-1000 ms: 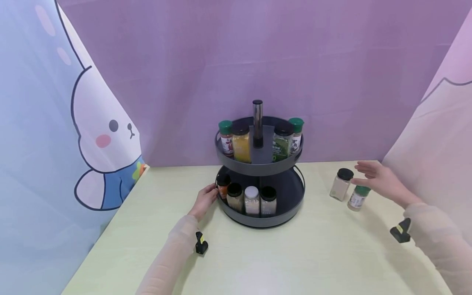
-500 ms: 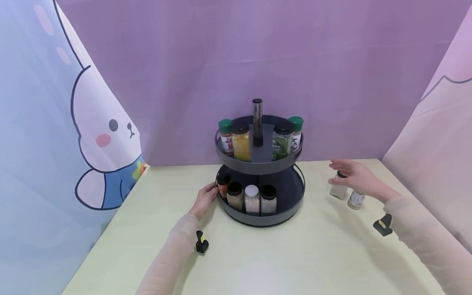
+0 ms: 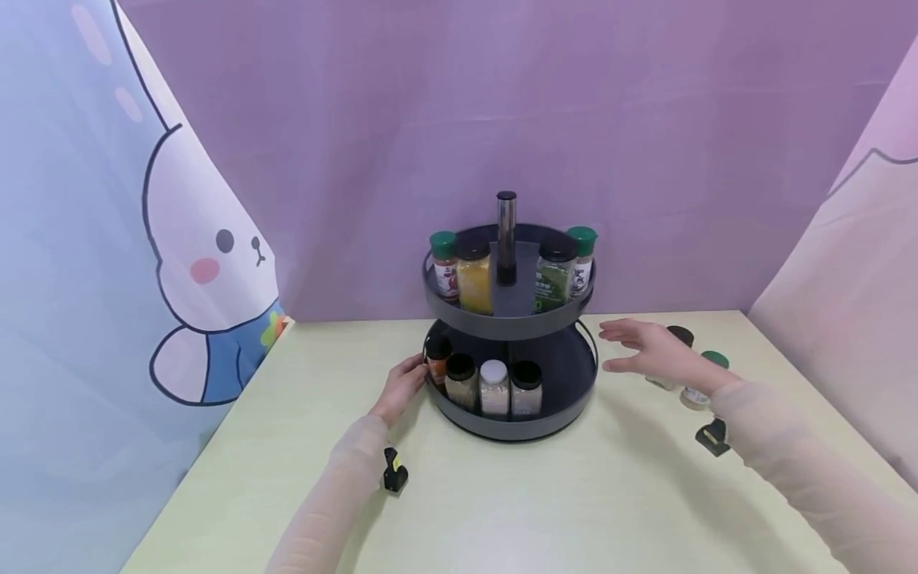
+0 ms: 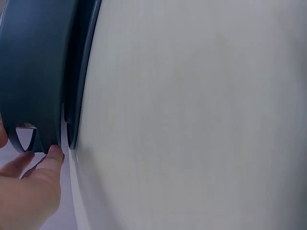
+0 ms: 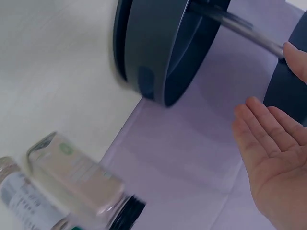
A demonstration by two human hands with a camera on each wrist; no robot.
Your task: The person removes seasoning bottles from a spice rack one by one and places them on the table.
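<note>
A dark two-tier spice rack (image 3: 511,430) stands mid-table with a metal centre post. My left hand (image 3: 400,392) holds the left rim of its lower tray; in the left wrist view the fingers (image 4: 53,158) lie against the tray's wall (image 4: 36,72) beside an oval cutout. My right hand (image 3: 649,349) is open in the air just right of the rack, holding nothing. Behind it, partly covered, stand a black-capped jar (image 3: 680,335) and a green-capped jar (image 3: 715,359). Both jars also show in the right wrist view, the pale square jar (image 5: 76,172) beside the labelled round one (image 5: 31,201).
The lower tray bears several jars, among them a white-capped jar (image 3: 493,391) and an orange one (image 3: 437,368). Above are a yellow jar (image 3: 474,287), a green-filled jar (image 3: 554,287) and two green-capped bottles. A purple cloth (image 3: 344,159) hangs behind the table (image 3: 459,510).
My right hand has moved left from above the two loose jars to beside the rack, fingers spread throughout. The left hand stays on the lower tray's rim. The jars keep their places.
</note>
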